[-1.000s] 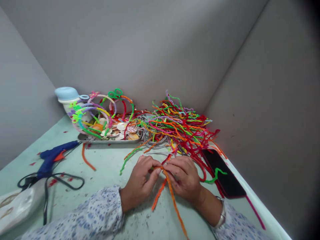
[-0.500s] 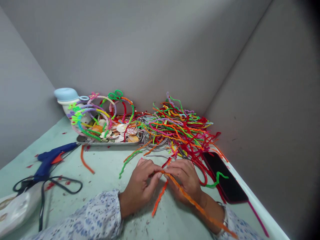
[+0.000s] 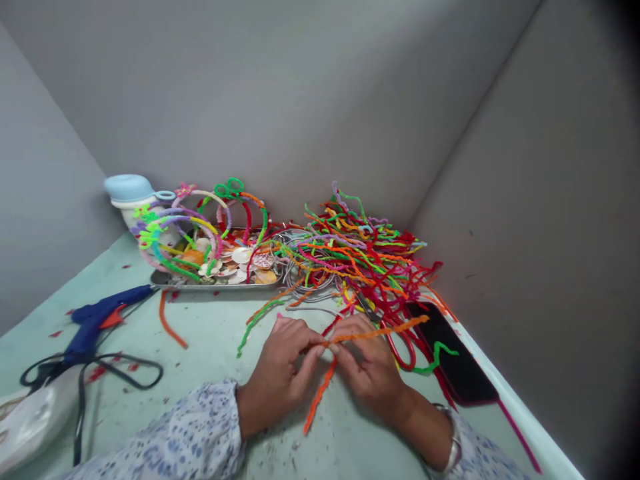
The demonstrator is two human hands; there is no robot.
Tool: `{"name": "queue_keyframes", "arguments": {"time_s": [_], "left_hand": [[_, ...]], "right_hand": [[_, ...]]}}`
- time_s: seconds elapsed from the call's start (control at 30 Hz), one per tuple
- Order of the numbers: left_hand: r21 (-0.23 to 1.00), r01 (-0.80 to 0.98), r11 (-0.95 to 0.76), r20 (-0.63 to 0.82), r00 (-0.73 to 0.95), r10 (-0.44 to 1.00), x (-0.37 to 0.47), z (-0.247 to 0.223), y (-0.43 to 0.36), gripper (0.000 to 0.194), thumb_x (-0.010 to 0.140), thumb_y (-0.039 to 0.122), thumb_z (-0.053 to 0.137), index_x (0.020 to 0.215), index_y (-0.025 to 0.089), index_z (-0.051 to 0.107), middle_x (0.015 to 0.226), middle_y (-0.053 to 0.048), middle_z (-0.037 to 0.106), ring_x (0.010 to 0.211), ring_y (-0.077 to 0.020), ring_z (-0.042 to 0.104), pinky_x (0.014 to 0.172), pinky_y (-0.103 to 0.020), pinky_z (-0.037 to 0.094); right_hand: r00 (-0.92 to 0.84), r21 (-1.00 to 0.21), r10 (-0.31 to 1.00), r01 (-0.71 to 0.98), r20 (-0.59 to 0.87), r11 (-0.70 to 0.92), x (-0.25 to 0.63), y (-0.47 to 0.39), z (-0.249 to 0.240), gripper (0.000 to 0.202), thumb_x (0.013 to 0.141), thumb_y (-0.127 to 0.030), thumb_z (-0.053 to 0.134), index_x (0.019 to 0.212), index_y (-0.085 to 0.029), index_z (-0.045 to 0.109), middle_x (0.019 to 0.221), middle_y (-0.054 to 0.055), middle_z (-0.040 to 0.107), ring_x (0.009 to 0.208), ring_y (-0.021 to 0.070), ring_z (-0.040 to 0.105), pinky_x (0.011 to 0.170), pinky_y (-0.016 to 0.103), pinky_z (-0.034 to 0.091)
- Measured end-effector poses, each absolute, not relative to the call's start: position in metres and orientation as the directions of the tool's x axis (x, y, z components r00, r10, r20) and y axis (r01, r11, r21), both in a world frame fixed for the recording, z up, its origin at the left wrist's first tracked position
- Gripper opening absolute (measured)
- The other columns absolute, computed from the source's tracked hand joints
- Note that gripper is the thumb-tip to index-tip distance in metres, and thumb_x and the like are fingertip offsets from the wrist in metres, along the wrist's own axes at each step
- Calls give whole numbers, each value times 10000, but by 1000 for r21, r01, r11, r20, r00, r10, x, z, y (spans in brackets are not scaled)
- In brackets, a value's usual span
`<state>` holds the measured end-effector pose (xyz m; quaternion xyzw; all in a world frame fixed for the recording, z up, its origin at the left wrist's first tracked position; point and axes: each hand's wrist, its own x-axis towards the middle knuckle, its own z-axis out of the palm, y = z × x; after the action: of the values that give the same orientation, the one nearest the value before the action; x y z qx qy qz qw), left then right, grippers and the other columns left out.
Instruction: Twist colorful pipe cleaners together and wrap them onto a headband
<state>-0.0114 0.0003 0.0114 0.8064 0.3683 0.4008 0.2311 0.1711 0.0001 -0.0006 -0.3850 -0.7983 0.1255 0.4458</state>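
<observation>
Two hands point(image 3: 279, 368) point(image 3: 373, 375) clamp their fingers point(image 3: 303, 375) on one orange strand point(image 3: 385, 331), near one phone point(image 3: 464, 377).

Head camera is looking forward and down, near, from behind left hand point(image 3: 280, 370) and right hand point(image 3: 373, 370), across table point(image 3: 210, 347) to wall point(image 3: 280, 100).

A fuzzy, matt surface is shown by the orange pipe cleaner point(image 3: 385, 331), a metallic shine by the tray point(image 3: 215, 287), smooth plastic by the glue gun point(image 3: 90, 329) and the bottle lid point(image 3: 128, 188), glassy smoothness by the phone point(image 3: 467, 381), woven cloth by the sleeves point(image 3: 185, 433), and a matt finish by the tabletop point(image 3: 210, 357).
</observation>
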Motion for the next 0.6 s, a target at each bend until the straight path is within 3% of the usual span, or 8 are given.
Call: {"name": "queue_keyframes", "arguments": {"time_s": [0.6], "left_hand": [[654, 458, -603, 435, 424, 794, -12, 13, 1, 167, 924, 216, 458, 858, 182, 608, 754, -14, 601, 751, -176, 534, 818, -373, 347]], "right_hand": [[-295, -645, 803, 483, 518, 593, 171, 4, -1, 120, 913, -236, 506, 849, -198, 600, 848, 52, 614, 843, 205, 556, 758, 355, 441]]}}
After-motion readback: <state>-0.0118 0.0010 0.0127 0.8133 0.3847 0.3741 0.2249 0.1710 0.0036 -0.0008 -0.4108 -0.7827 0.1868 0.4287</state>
